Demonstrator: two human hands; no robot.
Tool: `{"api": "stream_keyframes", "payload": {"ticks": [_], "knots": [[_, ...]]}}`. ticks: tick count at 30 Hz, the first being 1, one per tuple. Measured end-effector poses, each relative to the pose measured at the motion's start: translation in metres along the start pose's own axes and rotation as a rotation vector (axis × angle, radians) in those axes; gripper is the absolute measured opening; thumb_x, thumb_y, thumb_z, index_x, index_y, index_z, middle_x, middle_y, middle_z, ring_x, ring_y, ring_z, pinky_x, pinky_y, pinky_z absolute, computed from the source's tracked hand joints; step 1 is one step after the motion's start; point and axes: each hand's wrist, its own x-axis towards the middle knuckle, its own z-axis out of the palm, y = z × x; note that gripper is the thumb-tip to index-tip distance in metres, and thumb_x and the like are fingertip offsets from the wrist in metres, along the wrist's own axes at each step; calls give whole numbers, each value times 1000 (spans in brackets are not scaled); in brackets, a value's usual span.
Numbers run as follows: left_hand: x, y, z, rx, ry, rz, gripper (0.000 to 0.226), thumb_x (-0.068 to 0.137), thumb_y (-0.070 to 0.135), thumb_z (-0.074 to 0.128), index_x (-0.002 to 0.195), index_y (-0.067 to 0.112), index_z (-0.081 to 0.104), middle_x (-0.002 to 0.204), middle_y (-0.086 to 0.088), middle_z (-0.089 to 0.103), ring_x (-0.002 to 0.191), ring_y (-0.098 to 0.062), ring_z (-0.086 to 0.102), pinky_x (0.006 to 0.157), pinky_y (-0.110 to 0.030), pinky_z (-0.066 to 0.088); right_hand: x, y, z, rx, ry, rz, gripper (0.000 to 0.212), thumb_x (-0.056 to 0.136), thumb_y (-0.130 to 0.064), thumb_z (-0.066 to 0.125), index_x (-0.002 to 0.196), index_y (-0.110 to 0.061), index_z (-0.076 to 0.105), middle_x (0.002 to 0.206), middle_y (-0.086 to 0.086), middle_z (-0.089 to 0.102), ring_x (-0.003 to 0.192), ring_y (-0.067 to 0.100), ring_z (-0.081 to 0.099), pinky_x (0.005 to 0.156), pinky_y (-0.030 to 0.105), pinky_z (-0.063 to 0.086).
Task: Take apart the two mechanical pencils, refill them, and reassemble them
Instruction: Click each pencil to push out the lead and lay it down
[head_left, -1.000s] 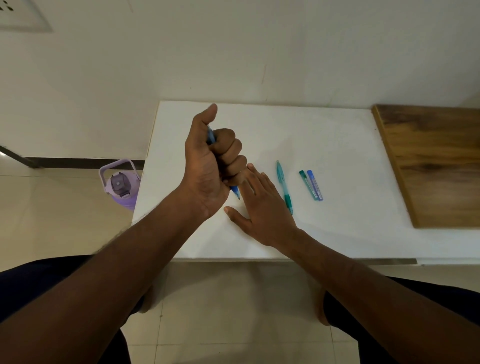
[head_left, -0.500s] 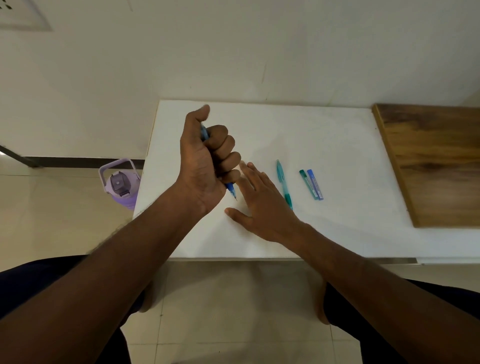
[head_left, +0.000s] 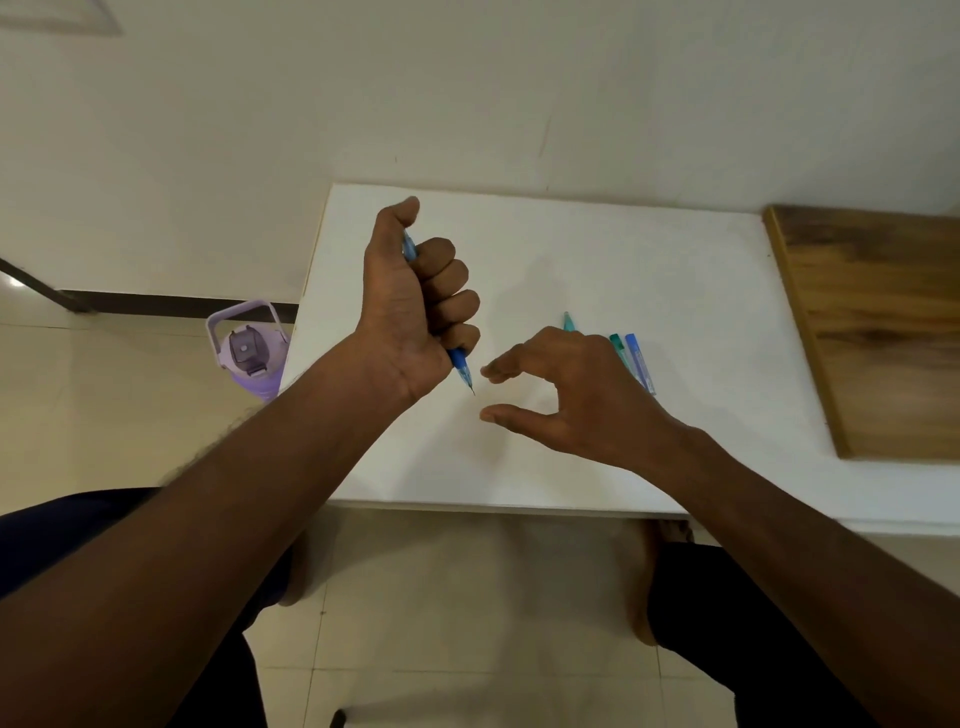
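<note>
My left hand (head_left: 415, 317) fists the blue pencil (head_left: 460, 366), tip down; my right hand (head_left: 576, 400) hovers beside it, fingers spread, holding nothing.

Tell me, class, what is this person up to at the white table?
A person is working on mechanical pencils. The left hand grips a blue pencil in a fist, tip pointing down over the white table. The right hand hovers beside the tip, thumb and fingers apart, holding nothing. A teal pencil and two small lead tubes lie on the table behind that hand. Neither pencil looks taken apart yet.
</note>
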Motion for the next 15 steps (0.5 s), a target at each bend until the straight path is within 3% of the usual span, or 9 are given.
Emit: {"api": "stream_keyframes", "payload": {"ticks": [7, 11, 15], "knots": [[-1, -2, -4, -73, -63, -46, 63, 97, 72, 37, 62, 25, 13, 56, 7, 10, 50, -12, 8, 45, -23, 13, 3, -8, 0, 16, 81, -86, 36, 87, -47, 83, 104, -16, 81, 97, -6, 81, 87, 13, 73, 81, 34, 56], [-2, -1, -5, -80, -93, -79, 61, 98, 68, 38, 61, 25, 14, 54, 7, 11, 50, -12, 8, 43, -22, 13, 4, -9, -1, 22, 90, -89, 31, 89, -42, 83, 103, -15, 81, 95, -5, 81, 86, 13, 73, 79, 35, 57], [-2, -2, -4, -66, -110, -119, 60, 97, 66, 39, 61, 25, 14, 50, 8, 15, 49, -12, 8, 44, -22, 12, 6, -9, -2, 19, 113, -100, 25, 90, -38, 83, 100, -15, 82, 92, -5, 80, 82, 12, 72, 77, 26, 53]]}}
